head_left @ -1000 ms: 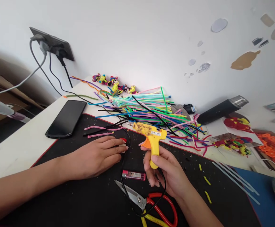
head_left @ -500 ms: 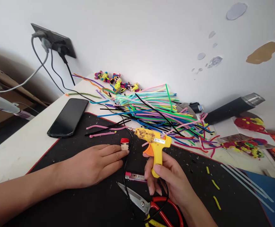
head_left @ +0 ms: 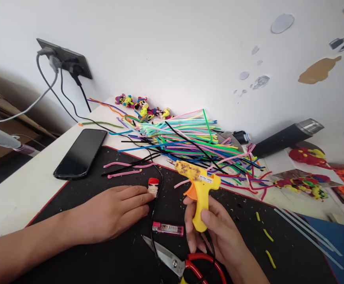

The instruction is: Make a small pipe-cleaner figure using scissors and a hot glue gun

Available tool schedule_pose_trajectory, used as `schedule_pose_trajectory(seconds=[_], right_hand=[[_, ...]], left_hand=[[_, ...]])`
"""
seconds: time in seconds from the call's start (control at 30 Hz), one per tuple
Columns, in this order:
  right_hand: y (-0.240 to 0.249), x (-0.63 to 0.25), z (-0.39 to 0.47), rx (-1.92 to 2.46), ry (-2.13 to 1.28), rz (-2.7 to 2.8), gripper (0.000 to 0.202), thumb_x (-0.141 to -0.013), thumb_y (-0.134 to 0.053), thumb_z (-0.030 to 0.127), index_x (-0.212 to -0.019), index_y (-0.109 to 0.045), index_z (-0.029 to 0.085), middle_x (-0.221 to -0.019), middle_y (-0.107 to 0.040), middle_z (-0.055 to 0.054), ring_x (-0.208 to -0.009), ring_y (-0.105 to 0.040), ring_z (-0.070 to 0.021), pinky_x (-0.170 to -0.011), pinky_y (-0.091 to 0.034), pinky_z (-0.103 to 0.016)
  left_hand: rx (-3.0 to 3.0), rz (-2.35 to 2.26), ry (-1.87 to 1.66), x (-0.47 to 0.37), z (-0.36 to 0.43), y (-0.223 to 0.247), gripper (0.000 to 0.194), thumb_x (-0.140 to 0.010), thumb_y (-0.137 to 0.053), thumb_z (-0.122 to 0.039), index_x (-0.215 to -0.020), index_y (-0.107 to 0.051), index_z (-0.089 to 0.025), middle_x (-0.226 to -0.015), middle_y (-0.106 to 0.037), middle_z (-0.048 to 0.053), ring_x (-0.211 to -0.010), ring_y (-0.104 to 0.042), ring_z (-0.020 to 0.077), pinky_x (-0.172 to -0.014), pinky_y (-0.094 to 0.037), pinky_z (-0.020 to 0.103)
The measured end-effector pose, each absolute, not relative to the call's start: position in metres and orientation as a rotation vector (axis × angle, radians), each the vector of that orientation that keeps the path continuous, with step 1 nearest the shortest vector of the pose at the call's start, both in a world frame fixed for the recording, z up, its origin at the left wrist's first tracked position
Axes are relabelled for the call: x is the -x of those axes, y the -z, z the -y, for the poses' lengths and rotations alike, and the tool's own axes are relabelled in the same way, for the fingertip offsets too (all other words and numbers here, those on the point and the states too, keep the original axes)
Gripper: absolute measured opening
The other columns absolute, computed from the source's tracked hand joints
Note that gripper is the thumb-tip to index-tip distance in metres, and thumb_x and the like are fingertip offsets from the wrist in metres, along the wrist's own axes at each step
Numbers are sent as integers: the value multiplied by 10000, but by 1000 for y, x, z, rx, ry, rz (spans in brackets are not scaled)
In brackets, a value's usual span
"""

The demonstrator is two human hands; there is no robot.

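Observation:
In my right hand (head_left: 216,225) is a yellow hot glue gun (head_left: 203,201), gripped by its handle, with its orange trigger facing left and its nozzle pointing left above the mat. My left hand (head_left: 115,213) rests low on the black mat (head_left: 80,256). Its fingers are pressed together and hold a small fuzzy piece (head_left: 153,187) with a red top, a dark band and a whitish body; the thumb is hidden. A pink lighter (head_left: 168,228) lies between the hands. Red-handled scissors (head_left: 172,258) lie partly under the gun's black cord.
A heap of coloured pipe cleaners (head_left: 186,138) lies along the wall, with small fuzzy figures (head_left: 144,106) behind it. A phone (head_left: 80,154) is at left. Clear glue sticks (head_left: 309,232), short yellow pieces (head_left: 268,235) and a dark flask (head_left: 288,138) are at right.
The glue gun in my right hand has moved slightly right, away from the small piece, and its nozzle has lifted off the pink pipe cleaner's end in view. My left hand keeps its place.

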State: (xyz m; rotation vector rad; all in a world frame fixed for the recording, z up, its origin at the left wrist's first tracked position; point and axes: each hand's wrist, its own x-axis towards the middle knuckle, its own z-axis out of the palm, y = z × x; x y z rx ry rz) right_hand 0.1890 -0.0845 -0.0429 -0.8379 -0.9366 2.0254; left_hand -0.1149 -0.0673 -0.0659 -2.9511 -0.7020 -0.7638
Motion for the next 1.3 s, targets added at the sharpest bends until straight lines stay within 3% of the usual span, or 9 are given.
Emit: schedule_pose_trajectory(seconds=[0.43,0.8,1.13,1.3], right_hand=[[45,-185,88,746,-2069,960,394,-942,-794,493,-1138,-681,170,-828,-748,-56,-537,-742,-155,-361,-383,-135],[42,-182,91,786,-2191,982,577,-923,-822,486,-1369,-662,158,-902,-791,-107,-631,-799,-202,-379,-410,-131],[50,-182,92,712,-2127,789,395,-935,-783,477,-1185,-675,191,-782,-729,-36,-494,-709,-143,-343,-357,-132],[51,-179,93,777,-2083,851,379,-970,-761,427,-1247,-681,180,-801,-745,-47,-496,-707,-137,-362,-365,-139]], left_hand=[[2977,715,839,113,67,67,166,-1042,-556,-131,-1126,-698,-152,-1260,-797,163,-1174,-746,259,-1021,-637,362],[2974,728,833,112,68,68,153,-1038,-560,-130,-1099,-697,-161,-1242,-802,158,-1155,-752,255,-1017,-640,369],[2955,729,795,110,74,63,182,-1058,-527,-124,-1114,-698,-146,-1287,-790,160,-1236,-724,265,-1053,-618,367],[2940,731,789,110,77,64,212,-1064,-487,-109,-1094,-696,-131,-1302,-779,180,-1243,-715,278,-1049,-614,380]])
